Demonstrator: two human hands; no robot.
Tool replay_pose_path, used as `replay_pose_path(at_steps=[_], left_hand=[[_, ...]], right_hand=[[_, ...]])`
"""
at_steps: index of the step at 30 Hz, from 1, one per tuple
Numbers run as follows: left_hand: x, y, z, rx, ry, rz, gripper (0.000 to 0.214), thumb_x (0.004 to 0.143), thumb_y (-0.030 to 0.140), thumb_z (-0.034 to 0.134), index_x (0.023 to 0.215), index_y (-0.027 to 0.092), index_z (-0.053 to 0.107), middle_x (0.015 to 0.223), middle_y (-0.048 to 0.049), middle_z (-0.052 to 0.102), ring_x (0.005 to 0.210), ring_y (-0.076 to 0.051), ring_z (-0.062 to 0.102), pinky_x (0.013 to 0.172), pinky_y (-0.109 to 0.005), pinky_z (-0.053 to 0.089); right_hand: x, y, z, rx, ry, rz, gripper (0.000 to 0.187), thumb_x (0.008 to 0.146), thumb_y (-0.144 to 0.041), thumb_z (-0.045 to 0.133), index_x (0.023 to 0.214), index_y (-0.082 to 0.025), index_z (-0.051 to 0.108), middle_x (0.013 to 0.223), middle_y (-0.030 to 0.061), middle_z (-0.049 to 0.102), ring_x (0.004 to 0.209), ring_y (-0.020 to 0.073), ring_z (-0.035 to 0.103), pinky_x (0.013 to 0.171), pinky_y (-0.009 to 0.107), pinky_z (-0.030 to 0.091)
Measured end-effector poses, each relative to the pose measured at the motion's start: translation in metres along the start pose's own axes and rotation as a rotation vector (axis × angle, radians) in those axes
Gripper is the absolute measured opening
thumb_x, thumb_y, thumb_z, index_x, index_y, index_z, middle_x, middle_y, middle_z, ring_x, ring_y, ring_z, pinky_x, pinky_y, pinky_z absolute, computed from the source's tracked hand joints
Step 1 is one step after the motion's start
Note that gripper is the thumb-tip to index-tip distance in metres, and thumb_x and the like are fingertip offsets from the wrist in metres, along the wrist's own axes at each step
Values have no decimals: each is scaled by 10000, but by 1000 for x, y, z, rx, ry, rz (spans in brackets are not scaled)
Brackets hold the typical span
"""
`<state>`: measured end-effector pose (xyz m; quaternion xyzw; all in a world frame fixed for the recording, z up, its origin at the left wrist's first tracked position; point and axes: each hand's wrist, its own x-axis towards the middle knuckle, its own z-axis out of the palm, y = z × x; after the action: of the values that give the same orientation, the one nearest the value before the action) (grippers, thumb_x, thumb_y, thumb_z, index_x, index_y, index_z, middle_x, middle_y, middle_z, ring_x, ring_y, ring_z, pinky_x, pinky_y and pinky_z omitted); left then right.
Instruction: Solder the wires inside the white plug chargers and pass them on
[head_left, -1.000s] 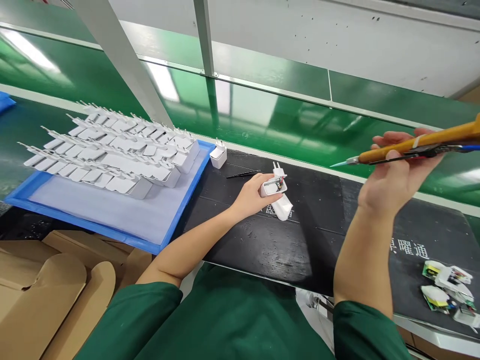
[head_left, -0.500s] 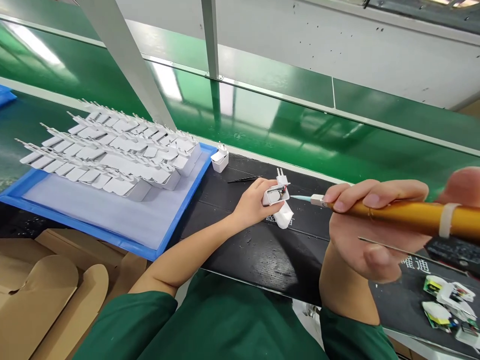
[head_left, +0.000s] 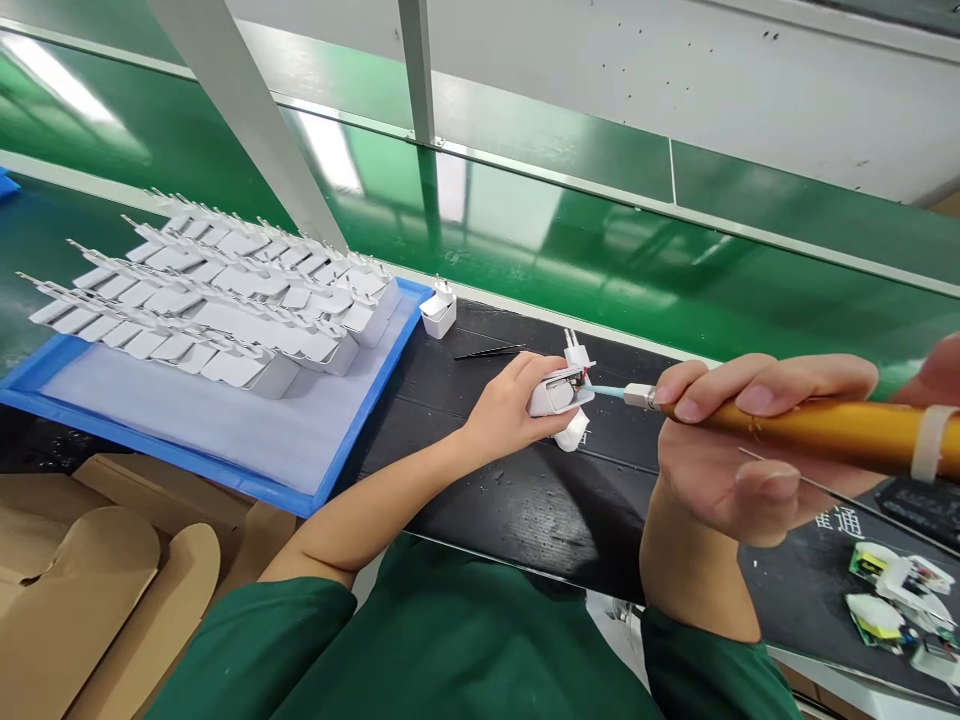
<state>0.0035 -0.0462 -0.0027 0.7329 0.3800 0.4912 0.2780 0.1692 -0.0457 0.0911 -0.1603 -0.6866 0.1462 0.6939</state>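
Observation:
My left hand (head_left: 507, 408) is closed around a white plug charger (head_left: 553, 396) above the black mat. Its pinned cap (head_left: 576, 350) stands tilted away from the open case, and wires and electronic parts show inside. My right hand (head_left: 739, 440) grips a glue gun (head_left: 832, 432) with a gold barrel, its thumb beside a thin metal lever. The pale blue nozzle (head_left: 609, 392) reaches the open edge of the charger; its very tip is hard to make out. A crumpled white piece (head_left: 574, 432) lies just below the charger, partly hidden.
On the left, a blue tray (head_left: 330, 470) holds rows of white chargers (head_left: 217, 300). One charger (head_left: 439, 310) stands beside it, near black tweezers (head_left: 489, 352). Circuit boards and case parts (head_left: 896, 600) lie at right. Cardboard (head_left: 90, 580) fills the lower left.
The glue gun's nozzle and the charger have come together; a small gap between them has closed. The charger has tilted and shifted slightly right, covering more of the crumpled white piece.

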Motion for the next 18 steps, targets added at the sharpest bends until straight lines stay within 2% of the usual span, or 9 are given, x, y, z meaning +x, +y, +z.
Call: replay_pose_path(at_steps=[5, 10, 14, 18], left_hand=[[-1, -1, 0, 0, -4, 8, 414, 826, 313, 734, 1200, 218, 583, 1082, -51, 675, 980, -188, 652, 882, -292, 511], [0, 0, -1, -4, -10, 2, 400, 831, 308, 726, 1195, 212, 590, 1076, -52, 683, 975, -187, 650, 882, -290, 511], [0, -1, -1, -10, -14, 2, 410, 834, 312, 731, 1207, 196, 604, 1079, -64, 685, 974, -189, 654, 882, -293, 517], [1, -6, 2, -23, -34, -14, 429, 845, 303, 733, 1245, 204, 614, 1144, -75, 691, 1039, -194, 665, 911, -298, 526]], right_hand=[[-1, 0, 4, 48, -1, -52, 451, 862, -391, 688, 1293, -339, 567, 837, -38, 464, 518, 46, 501, 459, 259, 539], [-4, -8, 5, 27, 38, 46, 294, 826, -395, 712, 1092, -293, 642, 879, -22, 478, 570, 80, 543, 493, 315, 558], [-3, -12, 5, 46, 21, 63, 326, 764, -386, 724, 1070, -310, 640, 838, -26, 453, 533, 96, 510, 459, 330, 547], [-2, -17, 7, 18, -14, 79, 390, 749, -335, 702, 1132, -351, 629, 843, -24, 457, 543, 98, 495, 482, 333, 560]])
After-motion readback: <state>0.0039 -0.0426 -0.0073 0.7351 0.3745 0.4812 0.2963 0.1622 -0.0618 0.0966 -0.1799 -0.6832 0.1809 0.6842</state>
